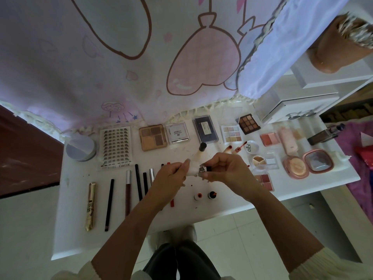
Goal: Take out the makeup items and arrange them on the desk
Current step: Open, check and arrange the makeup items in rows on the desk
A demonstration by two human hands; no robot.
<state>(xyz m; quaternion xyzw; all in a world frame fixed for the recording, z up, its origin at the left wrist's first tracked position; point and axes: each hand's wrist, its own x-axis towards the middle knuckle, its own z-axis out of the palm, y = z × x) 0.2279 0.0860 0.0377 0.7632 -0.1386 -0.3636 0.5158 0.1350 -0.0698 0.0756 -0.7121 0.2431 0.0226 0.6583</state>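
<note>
Seen from the head, both hands meet over the middle of the white tabletop (70, 219). The left hand (171, 179) pinches a small white piece (192, 169), too blurred to name. The right hand (226, 171) curls its fingers round a short black-and-silver lipstick tube (205, 169), whose end touches the white piece. Just nearer than the hands, two small lipsticks (198, 196) stand upright. A gold mascara (90, 207) and a black pencil (109, 205) lie to the left. Along the far edge sit a round jar (80, 147), a lash tray (117, 147) and an eyeshadow palette (153, 137). A pink compact (306, 162) lies open at the right.
</note>
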